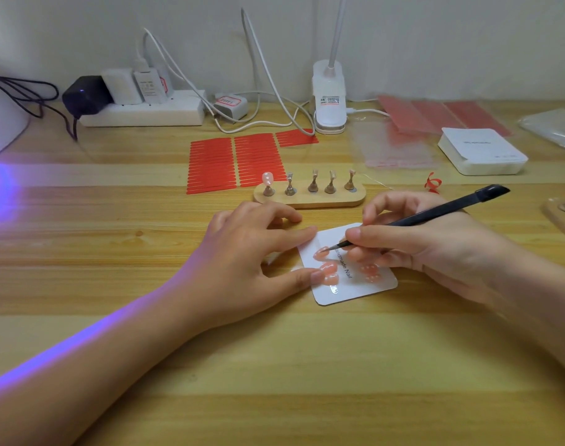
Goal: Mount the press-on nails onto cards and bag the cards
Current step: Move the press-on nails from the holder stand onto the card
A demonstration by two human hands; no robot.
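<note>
Nails (327, 268) on card (358, 289), right hand (413, 243) gripping tweezers (419, 218)

Near half of desk (274, 365): bare wood between the forearms, free passage. Just beyond both hands, the nail stand (310, 196) with five upright pegs blocks a straight reach to the red strips (236, 162). Far edge crowded: power strip (142, 112), looped cables (268, 101), lamp clamp (329, 101). Right: card stack (482, 152), bags (393, 146). Left of stand: open wood up to the UV lamp (1, 120).

Glossy pink nails (328, 269) on a matt paper card (355, 291); smooth wooden table (274, 365).
</note>
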